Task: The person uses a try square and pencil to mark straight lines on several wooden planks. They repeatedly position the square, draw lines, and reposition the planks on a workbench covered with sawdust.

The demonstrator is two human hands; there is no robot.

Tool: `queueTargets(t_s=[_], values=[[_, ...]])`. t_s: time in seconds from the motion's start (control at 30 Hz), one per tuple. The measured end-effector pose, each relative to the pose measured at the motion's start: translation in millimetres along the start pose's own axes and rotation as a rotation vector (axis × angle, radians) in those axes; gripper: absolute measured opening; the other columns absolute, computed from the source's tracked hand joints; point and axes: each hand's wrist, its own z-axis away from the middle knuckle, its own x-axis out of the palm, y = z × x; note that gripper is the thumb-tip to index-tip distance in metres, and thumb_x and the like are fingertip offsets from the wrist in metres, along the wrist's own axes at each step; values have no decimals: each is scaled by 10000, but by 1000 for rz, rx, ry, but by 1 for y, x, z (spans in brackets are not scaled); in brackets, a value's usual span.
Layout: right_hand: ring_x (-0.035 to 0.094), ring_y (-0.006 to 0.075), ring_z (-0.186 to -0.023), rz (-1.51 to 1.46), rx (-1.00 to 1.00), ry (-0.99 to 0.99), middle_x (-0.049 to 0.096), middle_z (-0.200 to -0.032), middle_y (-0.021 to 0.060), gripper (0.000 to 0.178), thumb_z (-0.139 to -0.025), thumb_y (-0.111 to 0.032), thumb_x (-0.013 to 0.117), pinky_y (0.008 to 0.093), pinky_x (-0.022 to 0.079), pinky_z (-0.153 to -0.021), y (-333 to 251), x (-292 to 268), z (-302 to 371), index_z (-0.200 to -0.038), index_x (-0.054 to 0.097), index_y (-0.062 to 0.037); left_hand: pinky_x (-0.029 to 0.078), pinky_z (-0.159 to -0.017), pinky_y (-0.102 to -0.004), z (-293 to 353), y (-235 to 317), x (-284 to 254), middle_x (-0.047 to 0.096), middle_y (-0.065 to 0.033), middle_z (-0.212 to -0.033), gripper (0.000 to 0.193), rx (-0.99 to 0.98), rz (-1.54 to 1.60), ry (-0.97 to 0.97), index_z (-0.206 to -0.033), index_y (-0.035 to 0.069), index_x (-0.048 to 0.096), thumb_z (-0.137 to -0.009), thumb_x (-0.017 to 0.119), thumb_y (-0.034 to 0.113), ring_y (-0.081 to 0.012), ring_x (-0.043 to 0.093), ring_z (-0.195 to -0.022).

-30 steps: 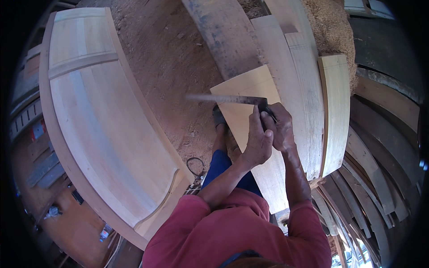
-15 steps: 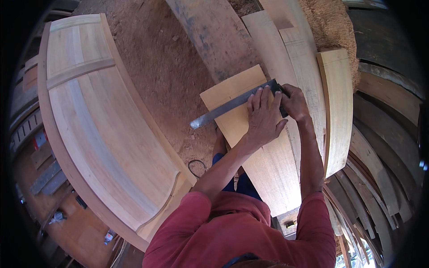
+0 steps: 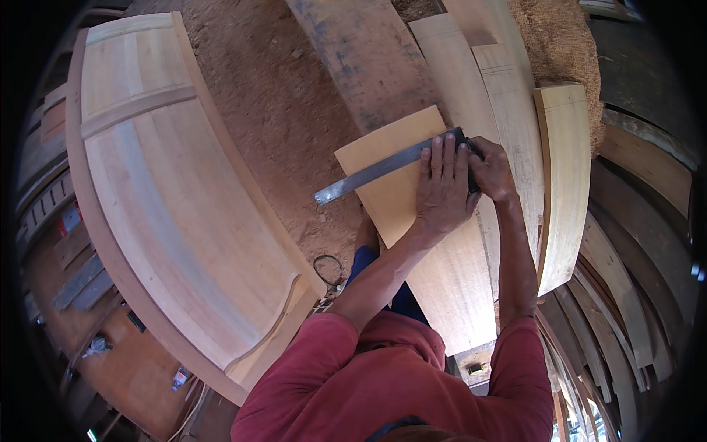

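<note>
Your left hand [image 3: 442,188] lies flat, pinning the try square [image 3: 383,168] across the board [image 3: 427,243]; its blade runs out leftward. Your right hand [image 3: 492,173] wraps the stock at the board's right edge.

The square's blade [image 3: 375,171] is dull grey metal with a worn sheen, lying on a pale, smooth-planed wooden board [image 3: 434,272] above a rough, sawdust-strewn floor [image 3: 272,110].

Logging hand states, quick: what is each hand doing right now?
Left hand: open, flat on the metal square and board.
Right hand: closed on the square's dark stock.
</note>
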Motion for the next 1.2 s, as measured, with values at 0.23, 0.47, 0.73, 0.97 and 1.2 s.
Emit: queueTargets(t_s=[0.23, 0.47, 0.73, 0.97, 1.2], values=[[755, 319, -901, -32, 1, -16, 771, -992, 233, 236, -995, -139, 654, 411, 578, -863, 0, 0, 0, -1136, 743, 28, 19, -1321, -629, 2, -1, 1, 190, -372, -1717, 1007, 15, 2, -5, -1631, -93, 306, -916, 760, 452, -529, 68, -1636], [746, 302, -892, -47, -8, -30, 761, -976, 242, 233, -1008, -134, 640, 411, 574, -857, 0, -1, 0, -1137, 735, 36, 2, -1327, -620, 1, -1, 2, 188, -375, -1718, 1004, 26, -21, 13, -1632, -96, 304, -921, 745, 458, -516, 61, -1642], [738, 311, -901, 16, 21, -35, 757, -987, 245, 230, -1003, -120, 632, 415, 569, -865, 0, -2, -1, -1134, 728, 42, 2, -1328, -617, 0, -1, 3, 189, -372, -1721, 998, 20, -6, 27, -1625, -101, 320, -921, 743, 467, -512, 65, -1644], [731, 268, -899, -64, -8, -46, 760, -979, 220, 229, -1012, -125, 632, 399, 569, -860, 7, -1, -2, -1139, 729, 38, -13, -1330, -614, 1, 0, 2, 184, -366, -1725, 1007, 24, -34, 14, -1627, -103, 317, -916, 746, 467, -509, 55, -1646], [720, 234, -887, -81, 4, -48, 758, -962, 204, 237, -1023, -142, 634, 391, 569, -846, 7, 0, -2, -1141, 726, 42, -24, -1330, -612, 1, 0, 2, 181, -370, -1725, 998, 32, -41, 22, -1627, -103, 325, -924, 738, 473, -510, 53, -1645]])
